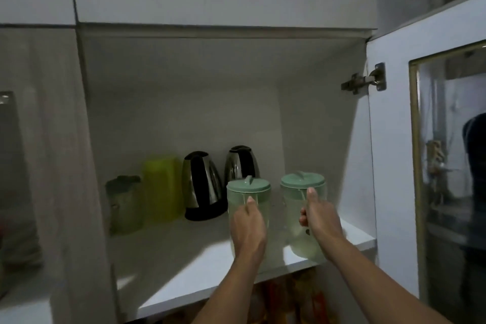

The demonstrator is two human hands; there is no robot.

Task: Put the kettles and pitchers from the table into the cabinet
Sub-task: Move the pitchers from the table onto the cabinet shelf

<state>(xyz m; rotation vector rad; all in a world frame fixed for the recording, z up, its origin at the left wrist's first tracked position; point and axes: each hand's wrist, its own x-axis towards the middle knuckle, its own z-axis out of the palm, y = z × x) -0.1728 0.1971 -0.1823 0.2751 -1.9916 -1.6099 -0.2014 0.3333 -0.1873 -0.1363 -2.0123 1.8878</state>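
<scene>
Two clear pitchers with pale green lids are at the front right of the open cabinet's white shelf (pixel 184 265). My left hand (pixel 248 229) grips the left pitcher (pixel 248 189) by its handle. My right hand (pixel 317 214) grips the handle of the right pitcher (pixel 302 184), whose base rests near the shelf's front edge. Behind them stand two steel-and-black electric kettles, one (pixel 201 184) left of the other (pixel 240 163). Further left are a yellow-green pitcher (pixel 160 187) and a dim green pitcher (pixel 125 202).
The cabinet door (pixel 389 139) hangs open on the right, with a glass pane (pixel 452 166) and a metal hinge (pixel 364 81). A closed cabinet front (pixel 39 139) stands on the left. Orange packets (pixel 302 294) show on the shelf below.
</scene>
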